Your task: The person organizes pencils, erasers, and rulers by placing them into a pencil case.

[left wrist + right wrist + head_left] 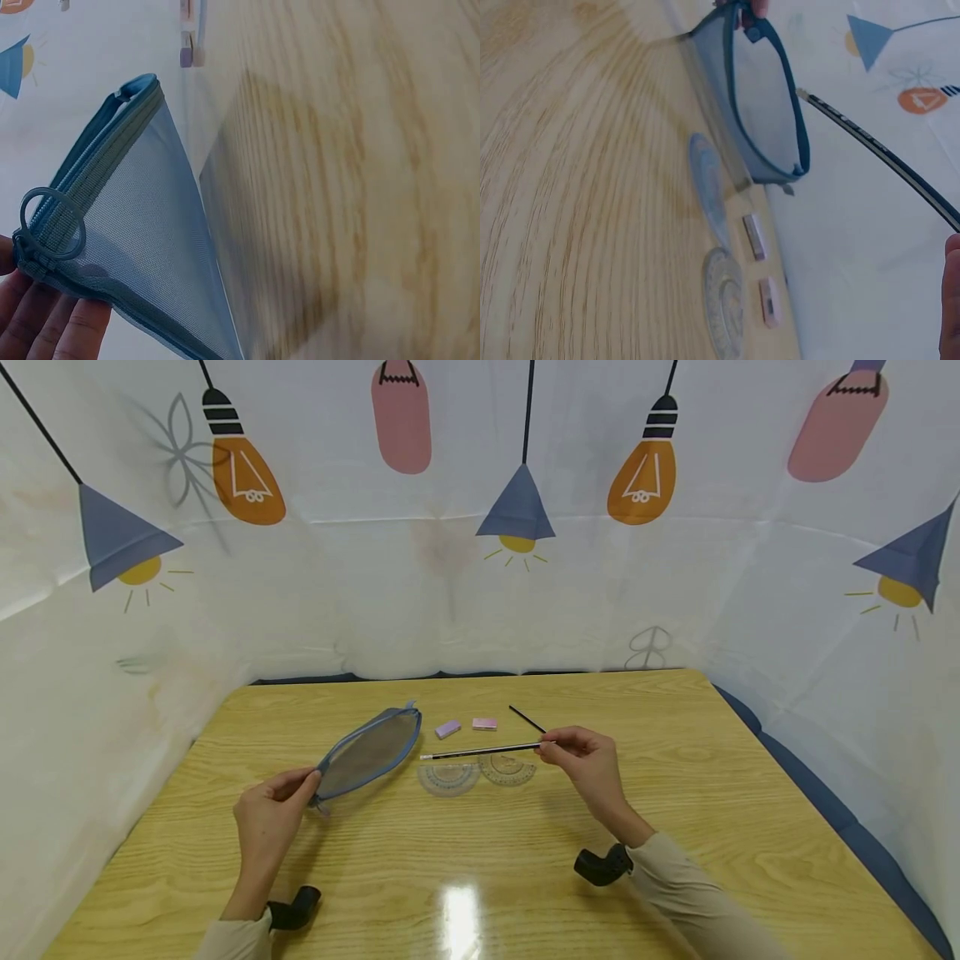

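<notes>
At the left of the head view, my left hand (268, 820) pinches the near corner of a blue mesh zipper pouch (369, 752). The pouch is tilted above the table with its zipped mouth spread apart. A round ring pull (82, 225) hangs by the fingers in the left wrist view. My right hand (588, 767) pinches a dark striped pencil (480, 751) near one end. The pencil's eraser end points left toward the pouch mouth. Behind the right fingers lies a second dark pencil (527, 718), its near end hidden by the hand.
Two clear protractors (448, 780) lie side by side below the held pencil. Beyond it are a purple eraser (447, 729) and a pink eraser (484, 724). A white printed cloth (450, 602) hangs around the wooden table (465, 852).
</notes>
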Demonstrator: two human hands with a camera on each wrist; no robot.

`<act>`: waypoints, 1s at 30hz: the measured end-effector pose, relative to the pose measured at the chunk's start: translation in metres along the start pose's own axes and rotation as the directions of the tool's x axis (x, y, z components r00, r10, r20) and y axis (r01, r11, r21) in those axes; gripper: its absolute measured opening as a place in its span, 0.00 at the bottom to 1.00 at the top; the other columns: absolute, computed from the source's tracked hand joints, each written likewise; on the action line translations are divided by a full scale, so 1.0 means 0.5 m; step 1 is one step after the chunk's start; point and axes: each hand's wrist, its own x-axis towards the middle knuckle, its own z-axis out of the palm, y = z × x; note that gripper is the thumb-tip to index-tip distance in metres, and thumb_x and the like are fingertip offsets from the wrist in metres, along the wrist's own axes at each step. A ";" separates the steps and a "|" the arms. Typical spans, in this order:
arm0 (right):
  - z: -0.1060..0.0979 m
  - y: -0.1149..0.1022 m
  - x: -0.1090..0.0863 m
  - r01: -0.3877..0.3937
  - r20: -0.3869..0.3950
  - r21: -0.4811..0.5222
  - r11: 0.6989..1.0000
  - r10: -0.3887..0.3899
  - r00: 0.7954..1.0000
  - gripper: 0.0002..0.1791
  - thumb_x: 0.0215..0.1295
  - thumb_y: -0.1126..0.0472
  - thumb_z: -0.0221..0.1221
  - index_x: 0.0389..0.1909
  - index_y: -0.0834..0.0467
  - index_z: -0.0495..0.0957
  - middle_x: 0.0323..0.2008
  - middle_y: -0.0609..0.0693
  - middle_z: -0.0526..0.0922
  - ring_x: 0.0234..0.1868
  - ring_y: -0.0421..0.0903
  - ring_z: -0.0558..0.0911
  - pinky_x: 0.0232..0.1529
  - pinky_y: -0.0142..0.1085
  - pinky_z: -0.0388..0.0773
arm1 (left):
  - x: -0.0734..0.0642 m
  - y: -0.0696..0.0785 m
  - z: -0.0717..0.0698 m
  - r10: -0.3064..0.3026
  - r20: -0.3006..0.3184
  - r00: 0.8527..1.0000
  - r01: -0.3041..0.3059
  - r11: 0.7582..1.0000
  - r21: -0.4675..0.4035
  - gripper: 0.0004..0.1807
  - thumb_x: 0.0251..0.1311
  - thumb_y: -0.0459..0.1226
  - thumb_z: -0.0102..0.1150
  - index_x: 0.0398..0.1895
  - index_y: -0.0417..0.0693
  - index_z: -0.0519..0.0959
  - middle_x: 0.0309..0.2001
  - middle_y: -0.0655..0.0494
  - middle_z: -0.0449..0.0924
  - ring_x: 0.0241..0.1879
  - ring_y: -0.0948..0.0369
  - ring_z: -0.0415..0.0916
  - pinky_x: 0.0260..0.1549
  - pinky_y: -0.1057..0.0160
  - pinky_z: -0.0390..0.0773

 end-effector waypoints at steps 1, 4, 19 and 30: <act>0.004 0.000 0.001 0.001 0.001 0.002 1.000 -0.001 1.000 0.09 0.61 0.69 0.65 0.38 0.72 0.81 0.33 0.63 0.84 0.34 0.55 0.85 0.39 0.43 0.83 | 0.000 0.000 0.000 -0.004 0.001 1.000 0.004 1.000 -0.002 0.09 0.58 0.38 0.69 0.35 0.41 0.88 0.31 0.51 0.86 0.25 0.75 0.78 0.22 0.76 0.76; 0.015 0.001 0.004 0.006 0.007 0.013 1.000 -0.006 1.000 0.08 0.61 0.69 0.65 0.38 0.71 0.81 0.32 0.62 0.84 0.33 0.51 0.85 0.38 0.42 0.83 | 0.001 0.002 0.000 -0.009 0.006 1.000 0.009 1.000 -0.004 0.09 0.58 0.38 0.69 0.36 0.40 0.87 0.31 0.50 0.86 0.25 0.75 0.78 0.22 0.76 0.76; 0.063 0.012 0.039 -0.027 0.065 0.088 0.996 0.022 0.998 0.11 0.62 0.68 0.65 0.40 0.73 0.80 0.35 0.61 0.84 0.36 0.53 0.85 0.40 0.42 0.83 | 0.018 0.018 0.008 -0.016 0.015 1.000 0.016 1.000 -0.015 0.10 0.59 0.39 0.68 0.37 0.40 0.87 0.31 0.52 0.85 0.26 0.74 0.77 0.23 0.76 0.75; 0.101 0.025 0.063 -0.051 0.083 0.114 0.992 0.042 0.996 0.10 0.62 0.69 0.64 0.40 0.73 0.80 0.34 0.60 0.84 0.38 0.60 0.83 0.42 0.47 0.82 | 0.024 0.027 0.010 -0.020 0.042 0.999 0.021 0.999 -0.029 0.10 0.59 0.38 0.68 0.36 0.38 0.87 0.32 0.47 0.85 0.25 0.74 0.77 0.23 0.76 0.75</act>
